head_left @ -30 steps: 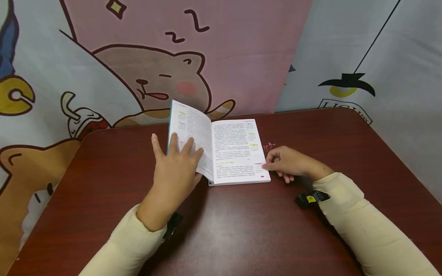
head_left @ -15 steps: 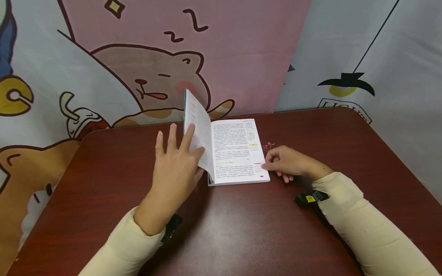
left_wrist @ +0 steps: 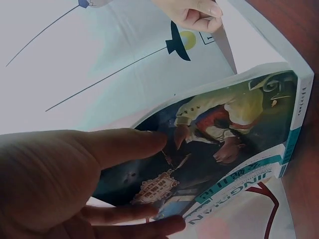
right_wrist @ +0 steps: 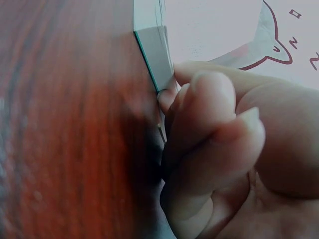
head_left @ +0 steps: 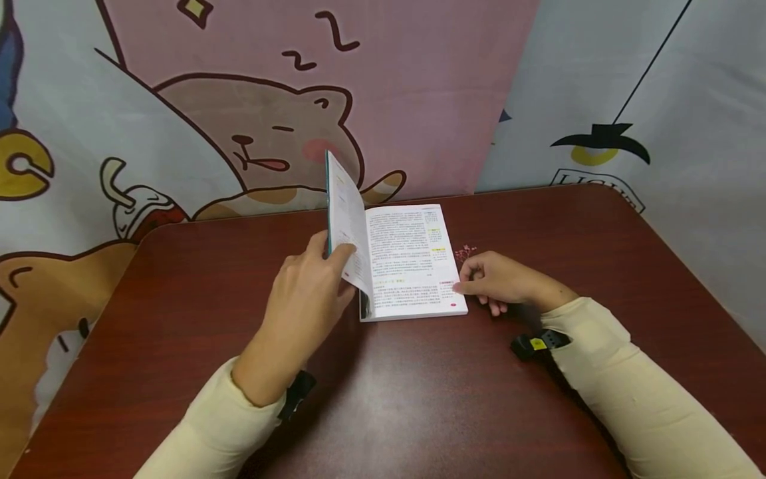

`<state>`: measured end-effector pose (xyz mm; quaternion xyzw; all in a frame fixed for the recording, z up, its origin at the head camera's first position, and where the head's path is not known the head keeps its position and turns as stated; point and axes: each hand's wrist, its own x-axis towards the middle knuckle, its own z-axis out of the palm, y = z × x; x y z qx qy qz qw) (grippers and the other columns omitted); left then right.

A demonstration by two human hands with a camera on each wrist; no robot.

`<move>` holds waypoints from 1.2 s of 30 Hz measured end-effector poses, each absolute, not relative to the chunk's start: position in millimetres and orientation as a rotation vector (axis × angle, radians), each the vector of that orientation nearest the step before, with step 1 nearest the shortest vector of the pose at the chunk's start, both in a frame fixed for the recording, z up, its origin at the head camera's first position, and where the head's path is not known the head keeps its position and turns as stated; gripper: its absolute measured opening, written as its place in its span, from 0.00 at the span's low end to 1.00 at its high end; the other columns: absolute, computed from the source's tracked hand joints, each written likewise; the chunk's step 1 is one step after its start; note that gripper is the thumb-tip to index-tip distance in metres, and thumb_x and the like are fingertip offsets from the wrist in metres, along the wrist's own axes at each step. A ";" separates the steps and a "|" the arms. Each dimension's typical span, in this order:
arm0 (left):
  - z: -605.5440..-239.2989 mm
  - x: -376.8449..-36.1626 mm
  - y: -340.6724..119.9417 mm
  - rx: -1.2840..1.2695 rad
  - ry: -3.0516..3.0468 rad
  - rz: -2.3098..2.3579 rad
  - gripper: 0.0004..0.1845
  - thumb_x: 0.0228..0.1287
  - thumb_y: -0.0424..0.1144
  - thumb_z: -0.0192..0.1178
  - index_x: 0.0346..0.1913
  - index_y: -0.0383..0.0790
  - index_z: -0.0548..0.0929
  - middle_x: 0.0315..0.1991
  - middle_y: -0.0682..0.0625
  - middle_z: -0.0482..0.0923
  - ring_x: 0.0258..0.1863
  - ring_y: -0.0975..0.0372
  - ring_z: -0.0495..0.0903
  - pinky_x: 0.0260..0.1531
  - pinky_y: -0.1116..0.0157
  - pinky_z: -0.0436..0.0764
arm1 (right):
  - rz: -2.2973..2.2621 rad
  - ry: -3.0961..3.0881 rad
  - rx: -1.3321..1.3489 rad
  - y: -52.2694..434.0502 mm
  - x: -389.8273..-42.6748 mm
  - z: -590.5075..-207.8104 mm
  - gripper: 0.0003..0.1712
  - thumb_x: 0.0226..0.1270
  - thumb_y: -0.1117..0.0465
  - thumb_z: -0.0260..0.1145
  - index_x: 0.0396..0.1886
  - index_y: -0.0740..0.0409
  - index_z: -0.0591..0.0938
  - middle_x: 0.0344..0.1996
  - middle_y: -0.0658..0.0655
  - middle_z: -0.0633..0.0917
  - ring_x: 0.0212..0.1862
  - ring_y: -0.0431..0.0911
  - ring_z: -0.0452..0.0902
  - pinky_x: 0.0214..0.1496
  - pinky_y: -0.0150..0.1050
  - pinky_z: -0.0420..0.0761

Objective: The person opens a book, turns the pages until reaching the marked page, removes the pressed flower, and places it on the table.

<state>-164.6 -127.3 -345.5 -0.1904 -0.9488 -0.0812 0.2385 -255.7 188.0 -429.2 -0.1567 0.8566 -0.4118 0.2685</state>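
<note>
A paperback book (head_left: 407, 259) lies open on the dark red table (head_left: 419, 399). My left hand (head_left: 331, 253) grips its left half, thumb on the page side and fingers behind the teal illustrated cover (left_wrist: 224, 144), holding it nearly upright. In the left wrist view my left hand (left_wrist: 60, 174) lies against that cover. My right hand (head_left: 463, 284) rests at the book's right edge with fingers curled, the thumb on the page margin. From the right wrist, a fingertip of the right hand (right_wrist: 224, 149) touches the book's corner (right_wrist: 154, 55).
A small red sprig (head_left: 465, 253) lies on the table just beyond my right hand. A cartoon bear backdrop (head_left: 269, 133) hangs close behind the table's far edge. A black wrist strap (head_left: 535, 344) sits on my right sleeve.
My left hand has swung the book's left half up from a slant to nearly upright, and its fingers have gone from spread flat to a grip. The right hand has stayed put.
</note>
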 end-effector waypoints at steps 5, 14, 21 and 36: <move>-342.8 -166.6 -127.0 -0.541 -2.626 -0.084 0.27 0.52 0.44 0.71 0.58 0.47 0.82 0.65 0.39 0.76 0.60 0.44 0.79 0.57 0.39 0.75 | -1.103 2.317 -0.426 188.6 -256.2 -427.9 0.15 0.68 0.54 0.69 0.36 0.63 0.80 0.14 0.53 0.75 0.09 0.40 0.72 0.12 0.38 0.74; -349.4 -173.8 -121.6 -0.534 -2.514 -0.155 0.22 0.59 0.53 0.66 0.53 0.47 0.85 0.65 0.41 0.77 0.63 0.47 0.78 0.62 0.40 0.71 | -1.098 2.324 -0.426 190.1 -257.1 -429.3 0.15 0.69 0.54 0.68 0.36 0.63 0.79 0.14 0.54 0.75 0.09 0.41 0.72 0.13 0.38 0.75; -365.5 -181.1 -109.7 -0.583 -2.377 -0.270 0.38 0.57 0.37 0.67 0.73 0.47 0.69 0.64 0.46 0.79 0.57 0.51 0.83 0.63 0.46 0.72 | -1.098 2.324 -0.441 189.1 -256.8 -429.4 0.14 0.69 0.55 0.68 0.34 0.63 0.79 0.14 0.54 0.75 0.09 0.41 0.72 0.12 0.39 0.75; -388.0 -192.8 -87.8 -0.666 -2.573 -0.097 0.58 0.51 0.36 0.68 0.82 0.49 0.43 0.73 0.42 0.67 0.60 0.47 0.79 0.58 0.46 0.76 | -1.102 2.322 -0.433 188.4 -256.4 -431.2 0.14 0.69 0.54 0.68 0.35 0.63 0.79 0.14 0.54 0.75 0.09 0.41 0.73 0.12 0.38 0.75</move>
